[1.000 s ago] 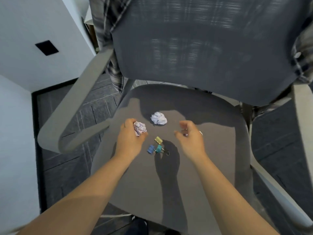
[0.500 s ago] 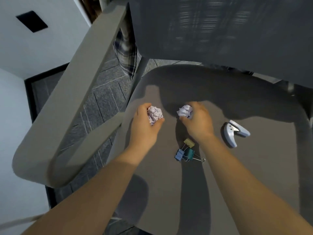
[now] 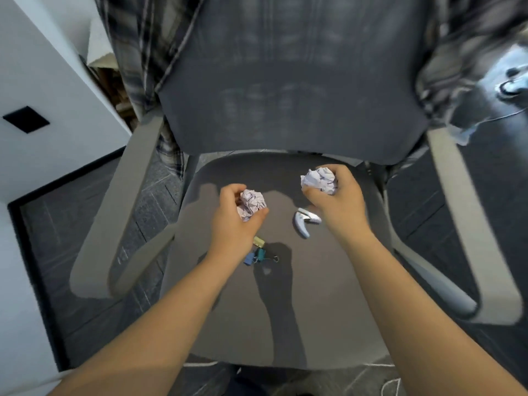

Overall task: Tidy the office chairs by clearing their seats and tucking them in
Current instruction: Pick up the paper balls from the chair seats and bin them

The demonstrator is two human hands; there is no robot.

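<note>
A grey office chair fills the view, its seat (image 3: 285,310) facing me below a dark mesh backrest (image 3: 291,90). My left hand (image 3: 237,224) is closed around a crumpled paper ball (image 3: 251,203) above the seat's left half. My right hand (image 3: 337,198) grips a second crumpled paper ball (image 3: 319,180), lifted off the seat near the backrest. A pale blue staple remover (image 3: 305,222) lies on the seat just under my right hand. Coloured binder clips (image 3: 257,252) lie on the seat below my left wrist.
A plaid shirt (image 3: 148,52) hangs over the backrest and down its left side. Grey armrests (image 3: 120,224) stand on both sides of the seat. A white desk side (image 3: 57,104) rises at the left. Dark carpet tiles (image 3: 71,224) cover the floor.
My right hand closed on the second paper ball and lifted it up and to the right off the seat. My left hand kept its ball. The view pulled back from the chair.
</note>
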